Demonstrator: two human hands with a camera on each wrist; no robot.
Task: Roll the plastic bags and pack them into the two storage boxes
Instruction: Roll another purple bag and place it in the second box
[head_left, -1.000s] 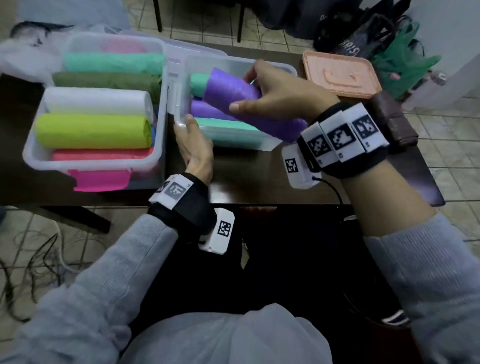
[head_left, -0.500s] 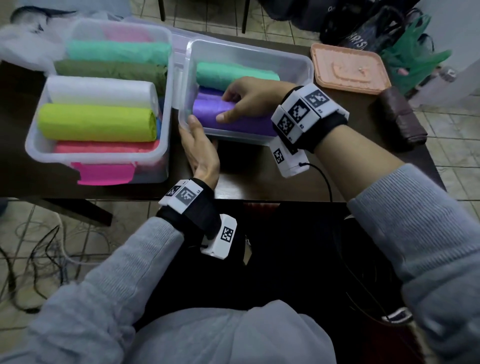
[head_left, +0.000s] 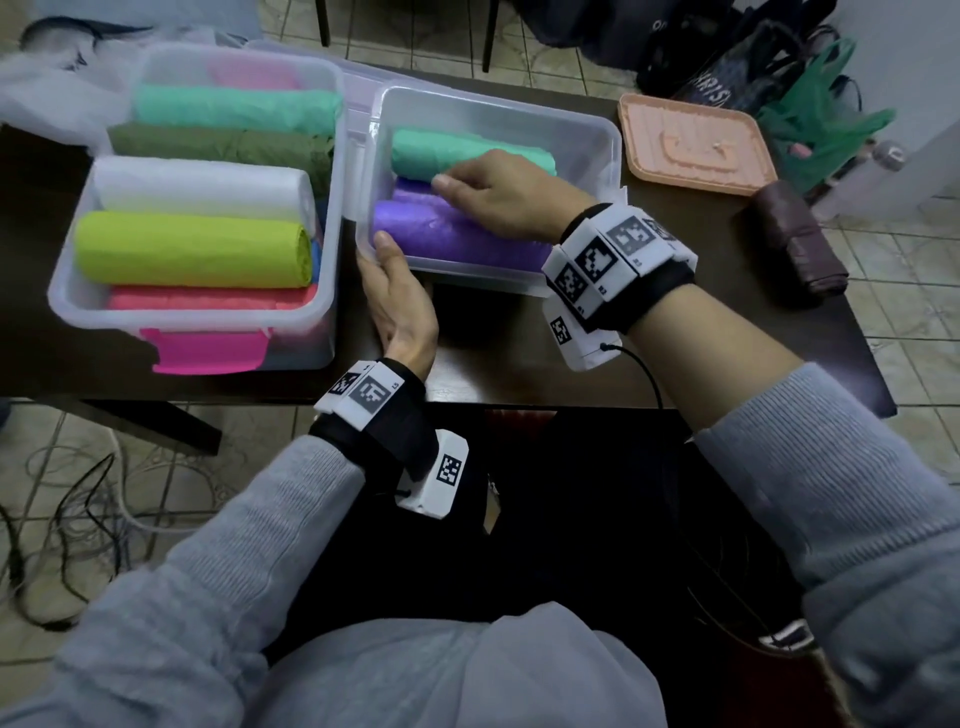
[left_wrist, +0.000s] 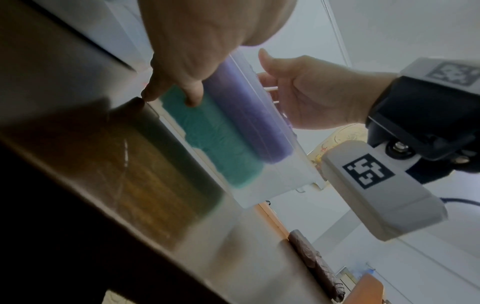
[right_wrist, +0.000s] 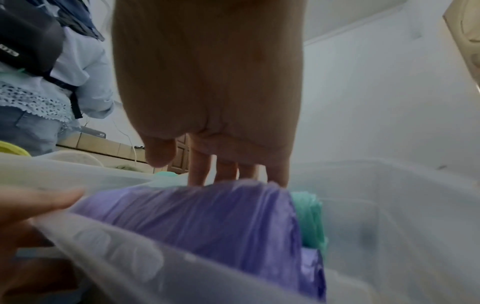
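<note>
Right hand (head_left: 498, 195) flat, fingers straight on purple rolled plastic bag (head_left: 457, 239) in clear plastic box (head_left: 597, 140); left hand (head_left: 400, 306) open against its near corner; no legible writing.

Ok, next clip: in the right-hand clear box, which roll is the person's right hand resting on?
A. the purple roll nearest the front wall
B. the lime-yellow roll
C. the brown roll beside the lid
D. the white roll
A: the right hand lies with fingers extended on the purple roll inside the right box, with the teal roll behind it, while the left hand steadies the box's front corner.
</note>
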